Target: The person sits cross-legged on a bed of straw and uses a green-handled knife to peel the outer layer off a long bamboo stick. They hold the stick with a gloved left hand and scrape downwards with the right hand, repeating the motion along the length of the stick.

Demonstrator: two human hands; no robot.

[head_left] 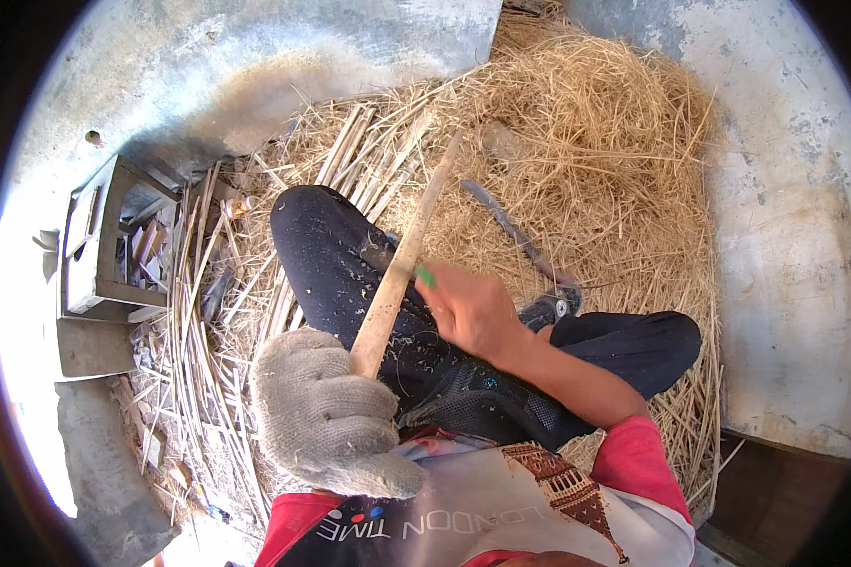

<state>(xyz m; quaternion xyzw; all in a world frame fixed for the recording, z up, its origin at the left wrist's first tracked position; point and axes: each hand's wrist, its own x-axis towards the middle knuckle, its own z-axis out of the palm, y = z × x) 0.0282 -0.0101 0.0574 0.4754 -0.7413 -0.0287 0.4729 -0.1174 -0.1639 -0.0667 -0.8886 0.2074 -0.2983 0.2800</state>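
Note:
My left hand (331,416), in a grey knitted glove, is closed around the lower end of a long pale strip of bamboo or wood (402,260). The strip slants up and away over my bent leg, its far tip above the shavings. My bare right hand (473,312) is curled beside the strip's middle. A small bit of green (425,276) shows at its fingers; what the hand grips, if anything, is hidden. Beyond my right hand, a dark curved blade like a sickle (511,227) lies on the shavings, near my foot (553,304).
A large heap of straw-coloured shavings (596,142) fills the far right. Long thin strips (199,340) lie along the left, with more strips (345,146) beyond my knee. A wooden stool-like frame (104,255) stands at left. Weathered grey walls (785,236) enclose the space.

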